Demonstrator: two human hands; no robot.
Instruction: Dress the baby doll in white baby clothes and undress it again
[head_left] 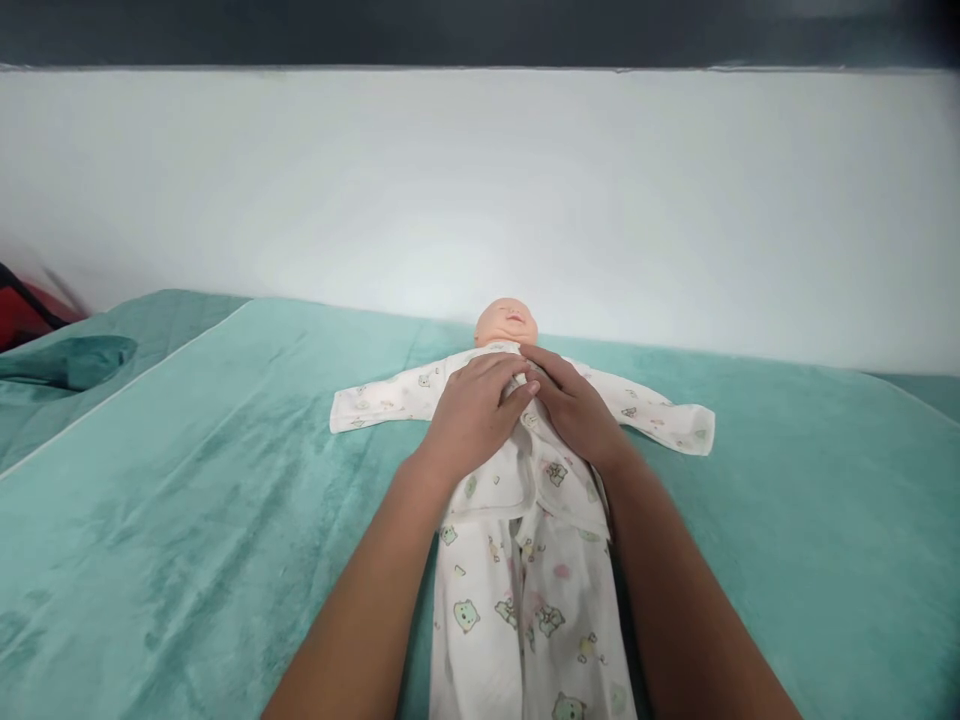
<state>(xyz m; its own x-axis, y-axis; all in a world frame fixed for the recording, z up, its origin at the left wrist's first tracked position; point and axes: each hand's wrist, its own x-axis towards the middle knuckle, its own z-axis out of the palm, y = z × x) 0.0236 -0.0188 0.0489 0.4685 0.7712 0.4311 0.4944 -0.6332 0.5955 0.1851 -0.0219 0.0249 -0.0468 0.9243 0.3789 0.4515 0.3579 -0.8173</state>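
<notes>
A baby doll (506,321) lies face up, with its head toward the wall. It wears a white baby shirt (491,490) printed with small animals, its sleeves stretched out to both sides. White printed pants (480,650) extend toward me below the shirt's hem. My left hand (480,405) is on the upper chest, fingers and thumb closed at the shirt's front edge. Beside it, my right hand (574,405) has its fingers bent at the same front edge just under the neck. The fingertips meet near the collar, and the cloth between them is mostly hidden.
A teal plush cover (225,480) spreads under the doll. Behind it rises a white wall (360,190) with a dark band (450,35) along the top. Bunched teal cloth (75,360) and a red and black item (26,310) are at the far left.
</notes>
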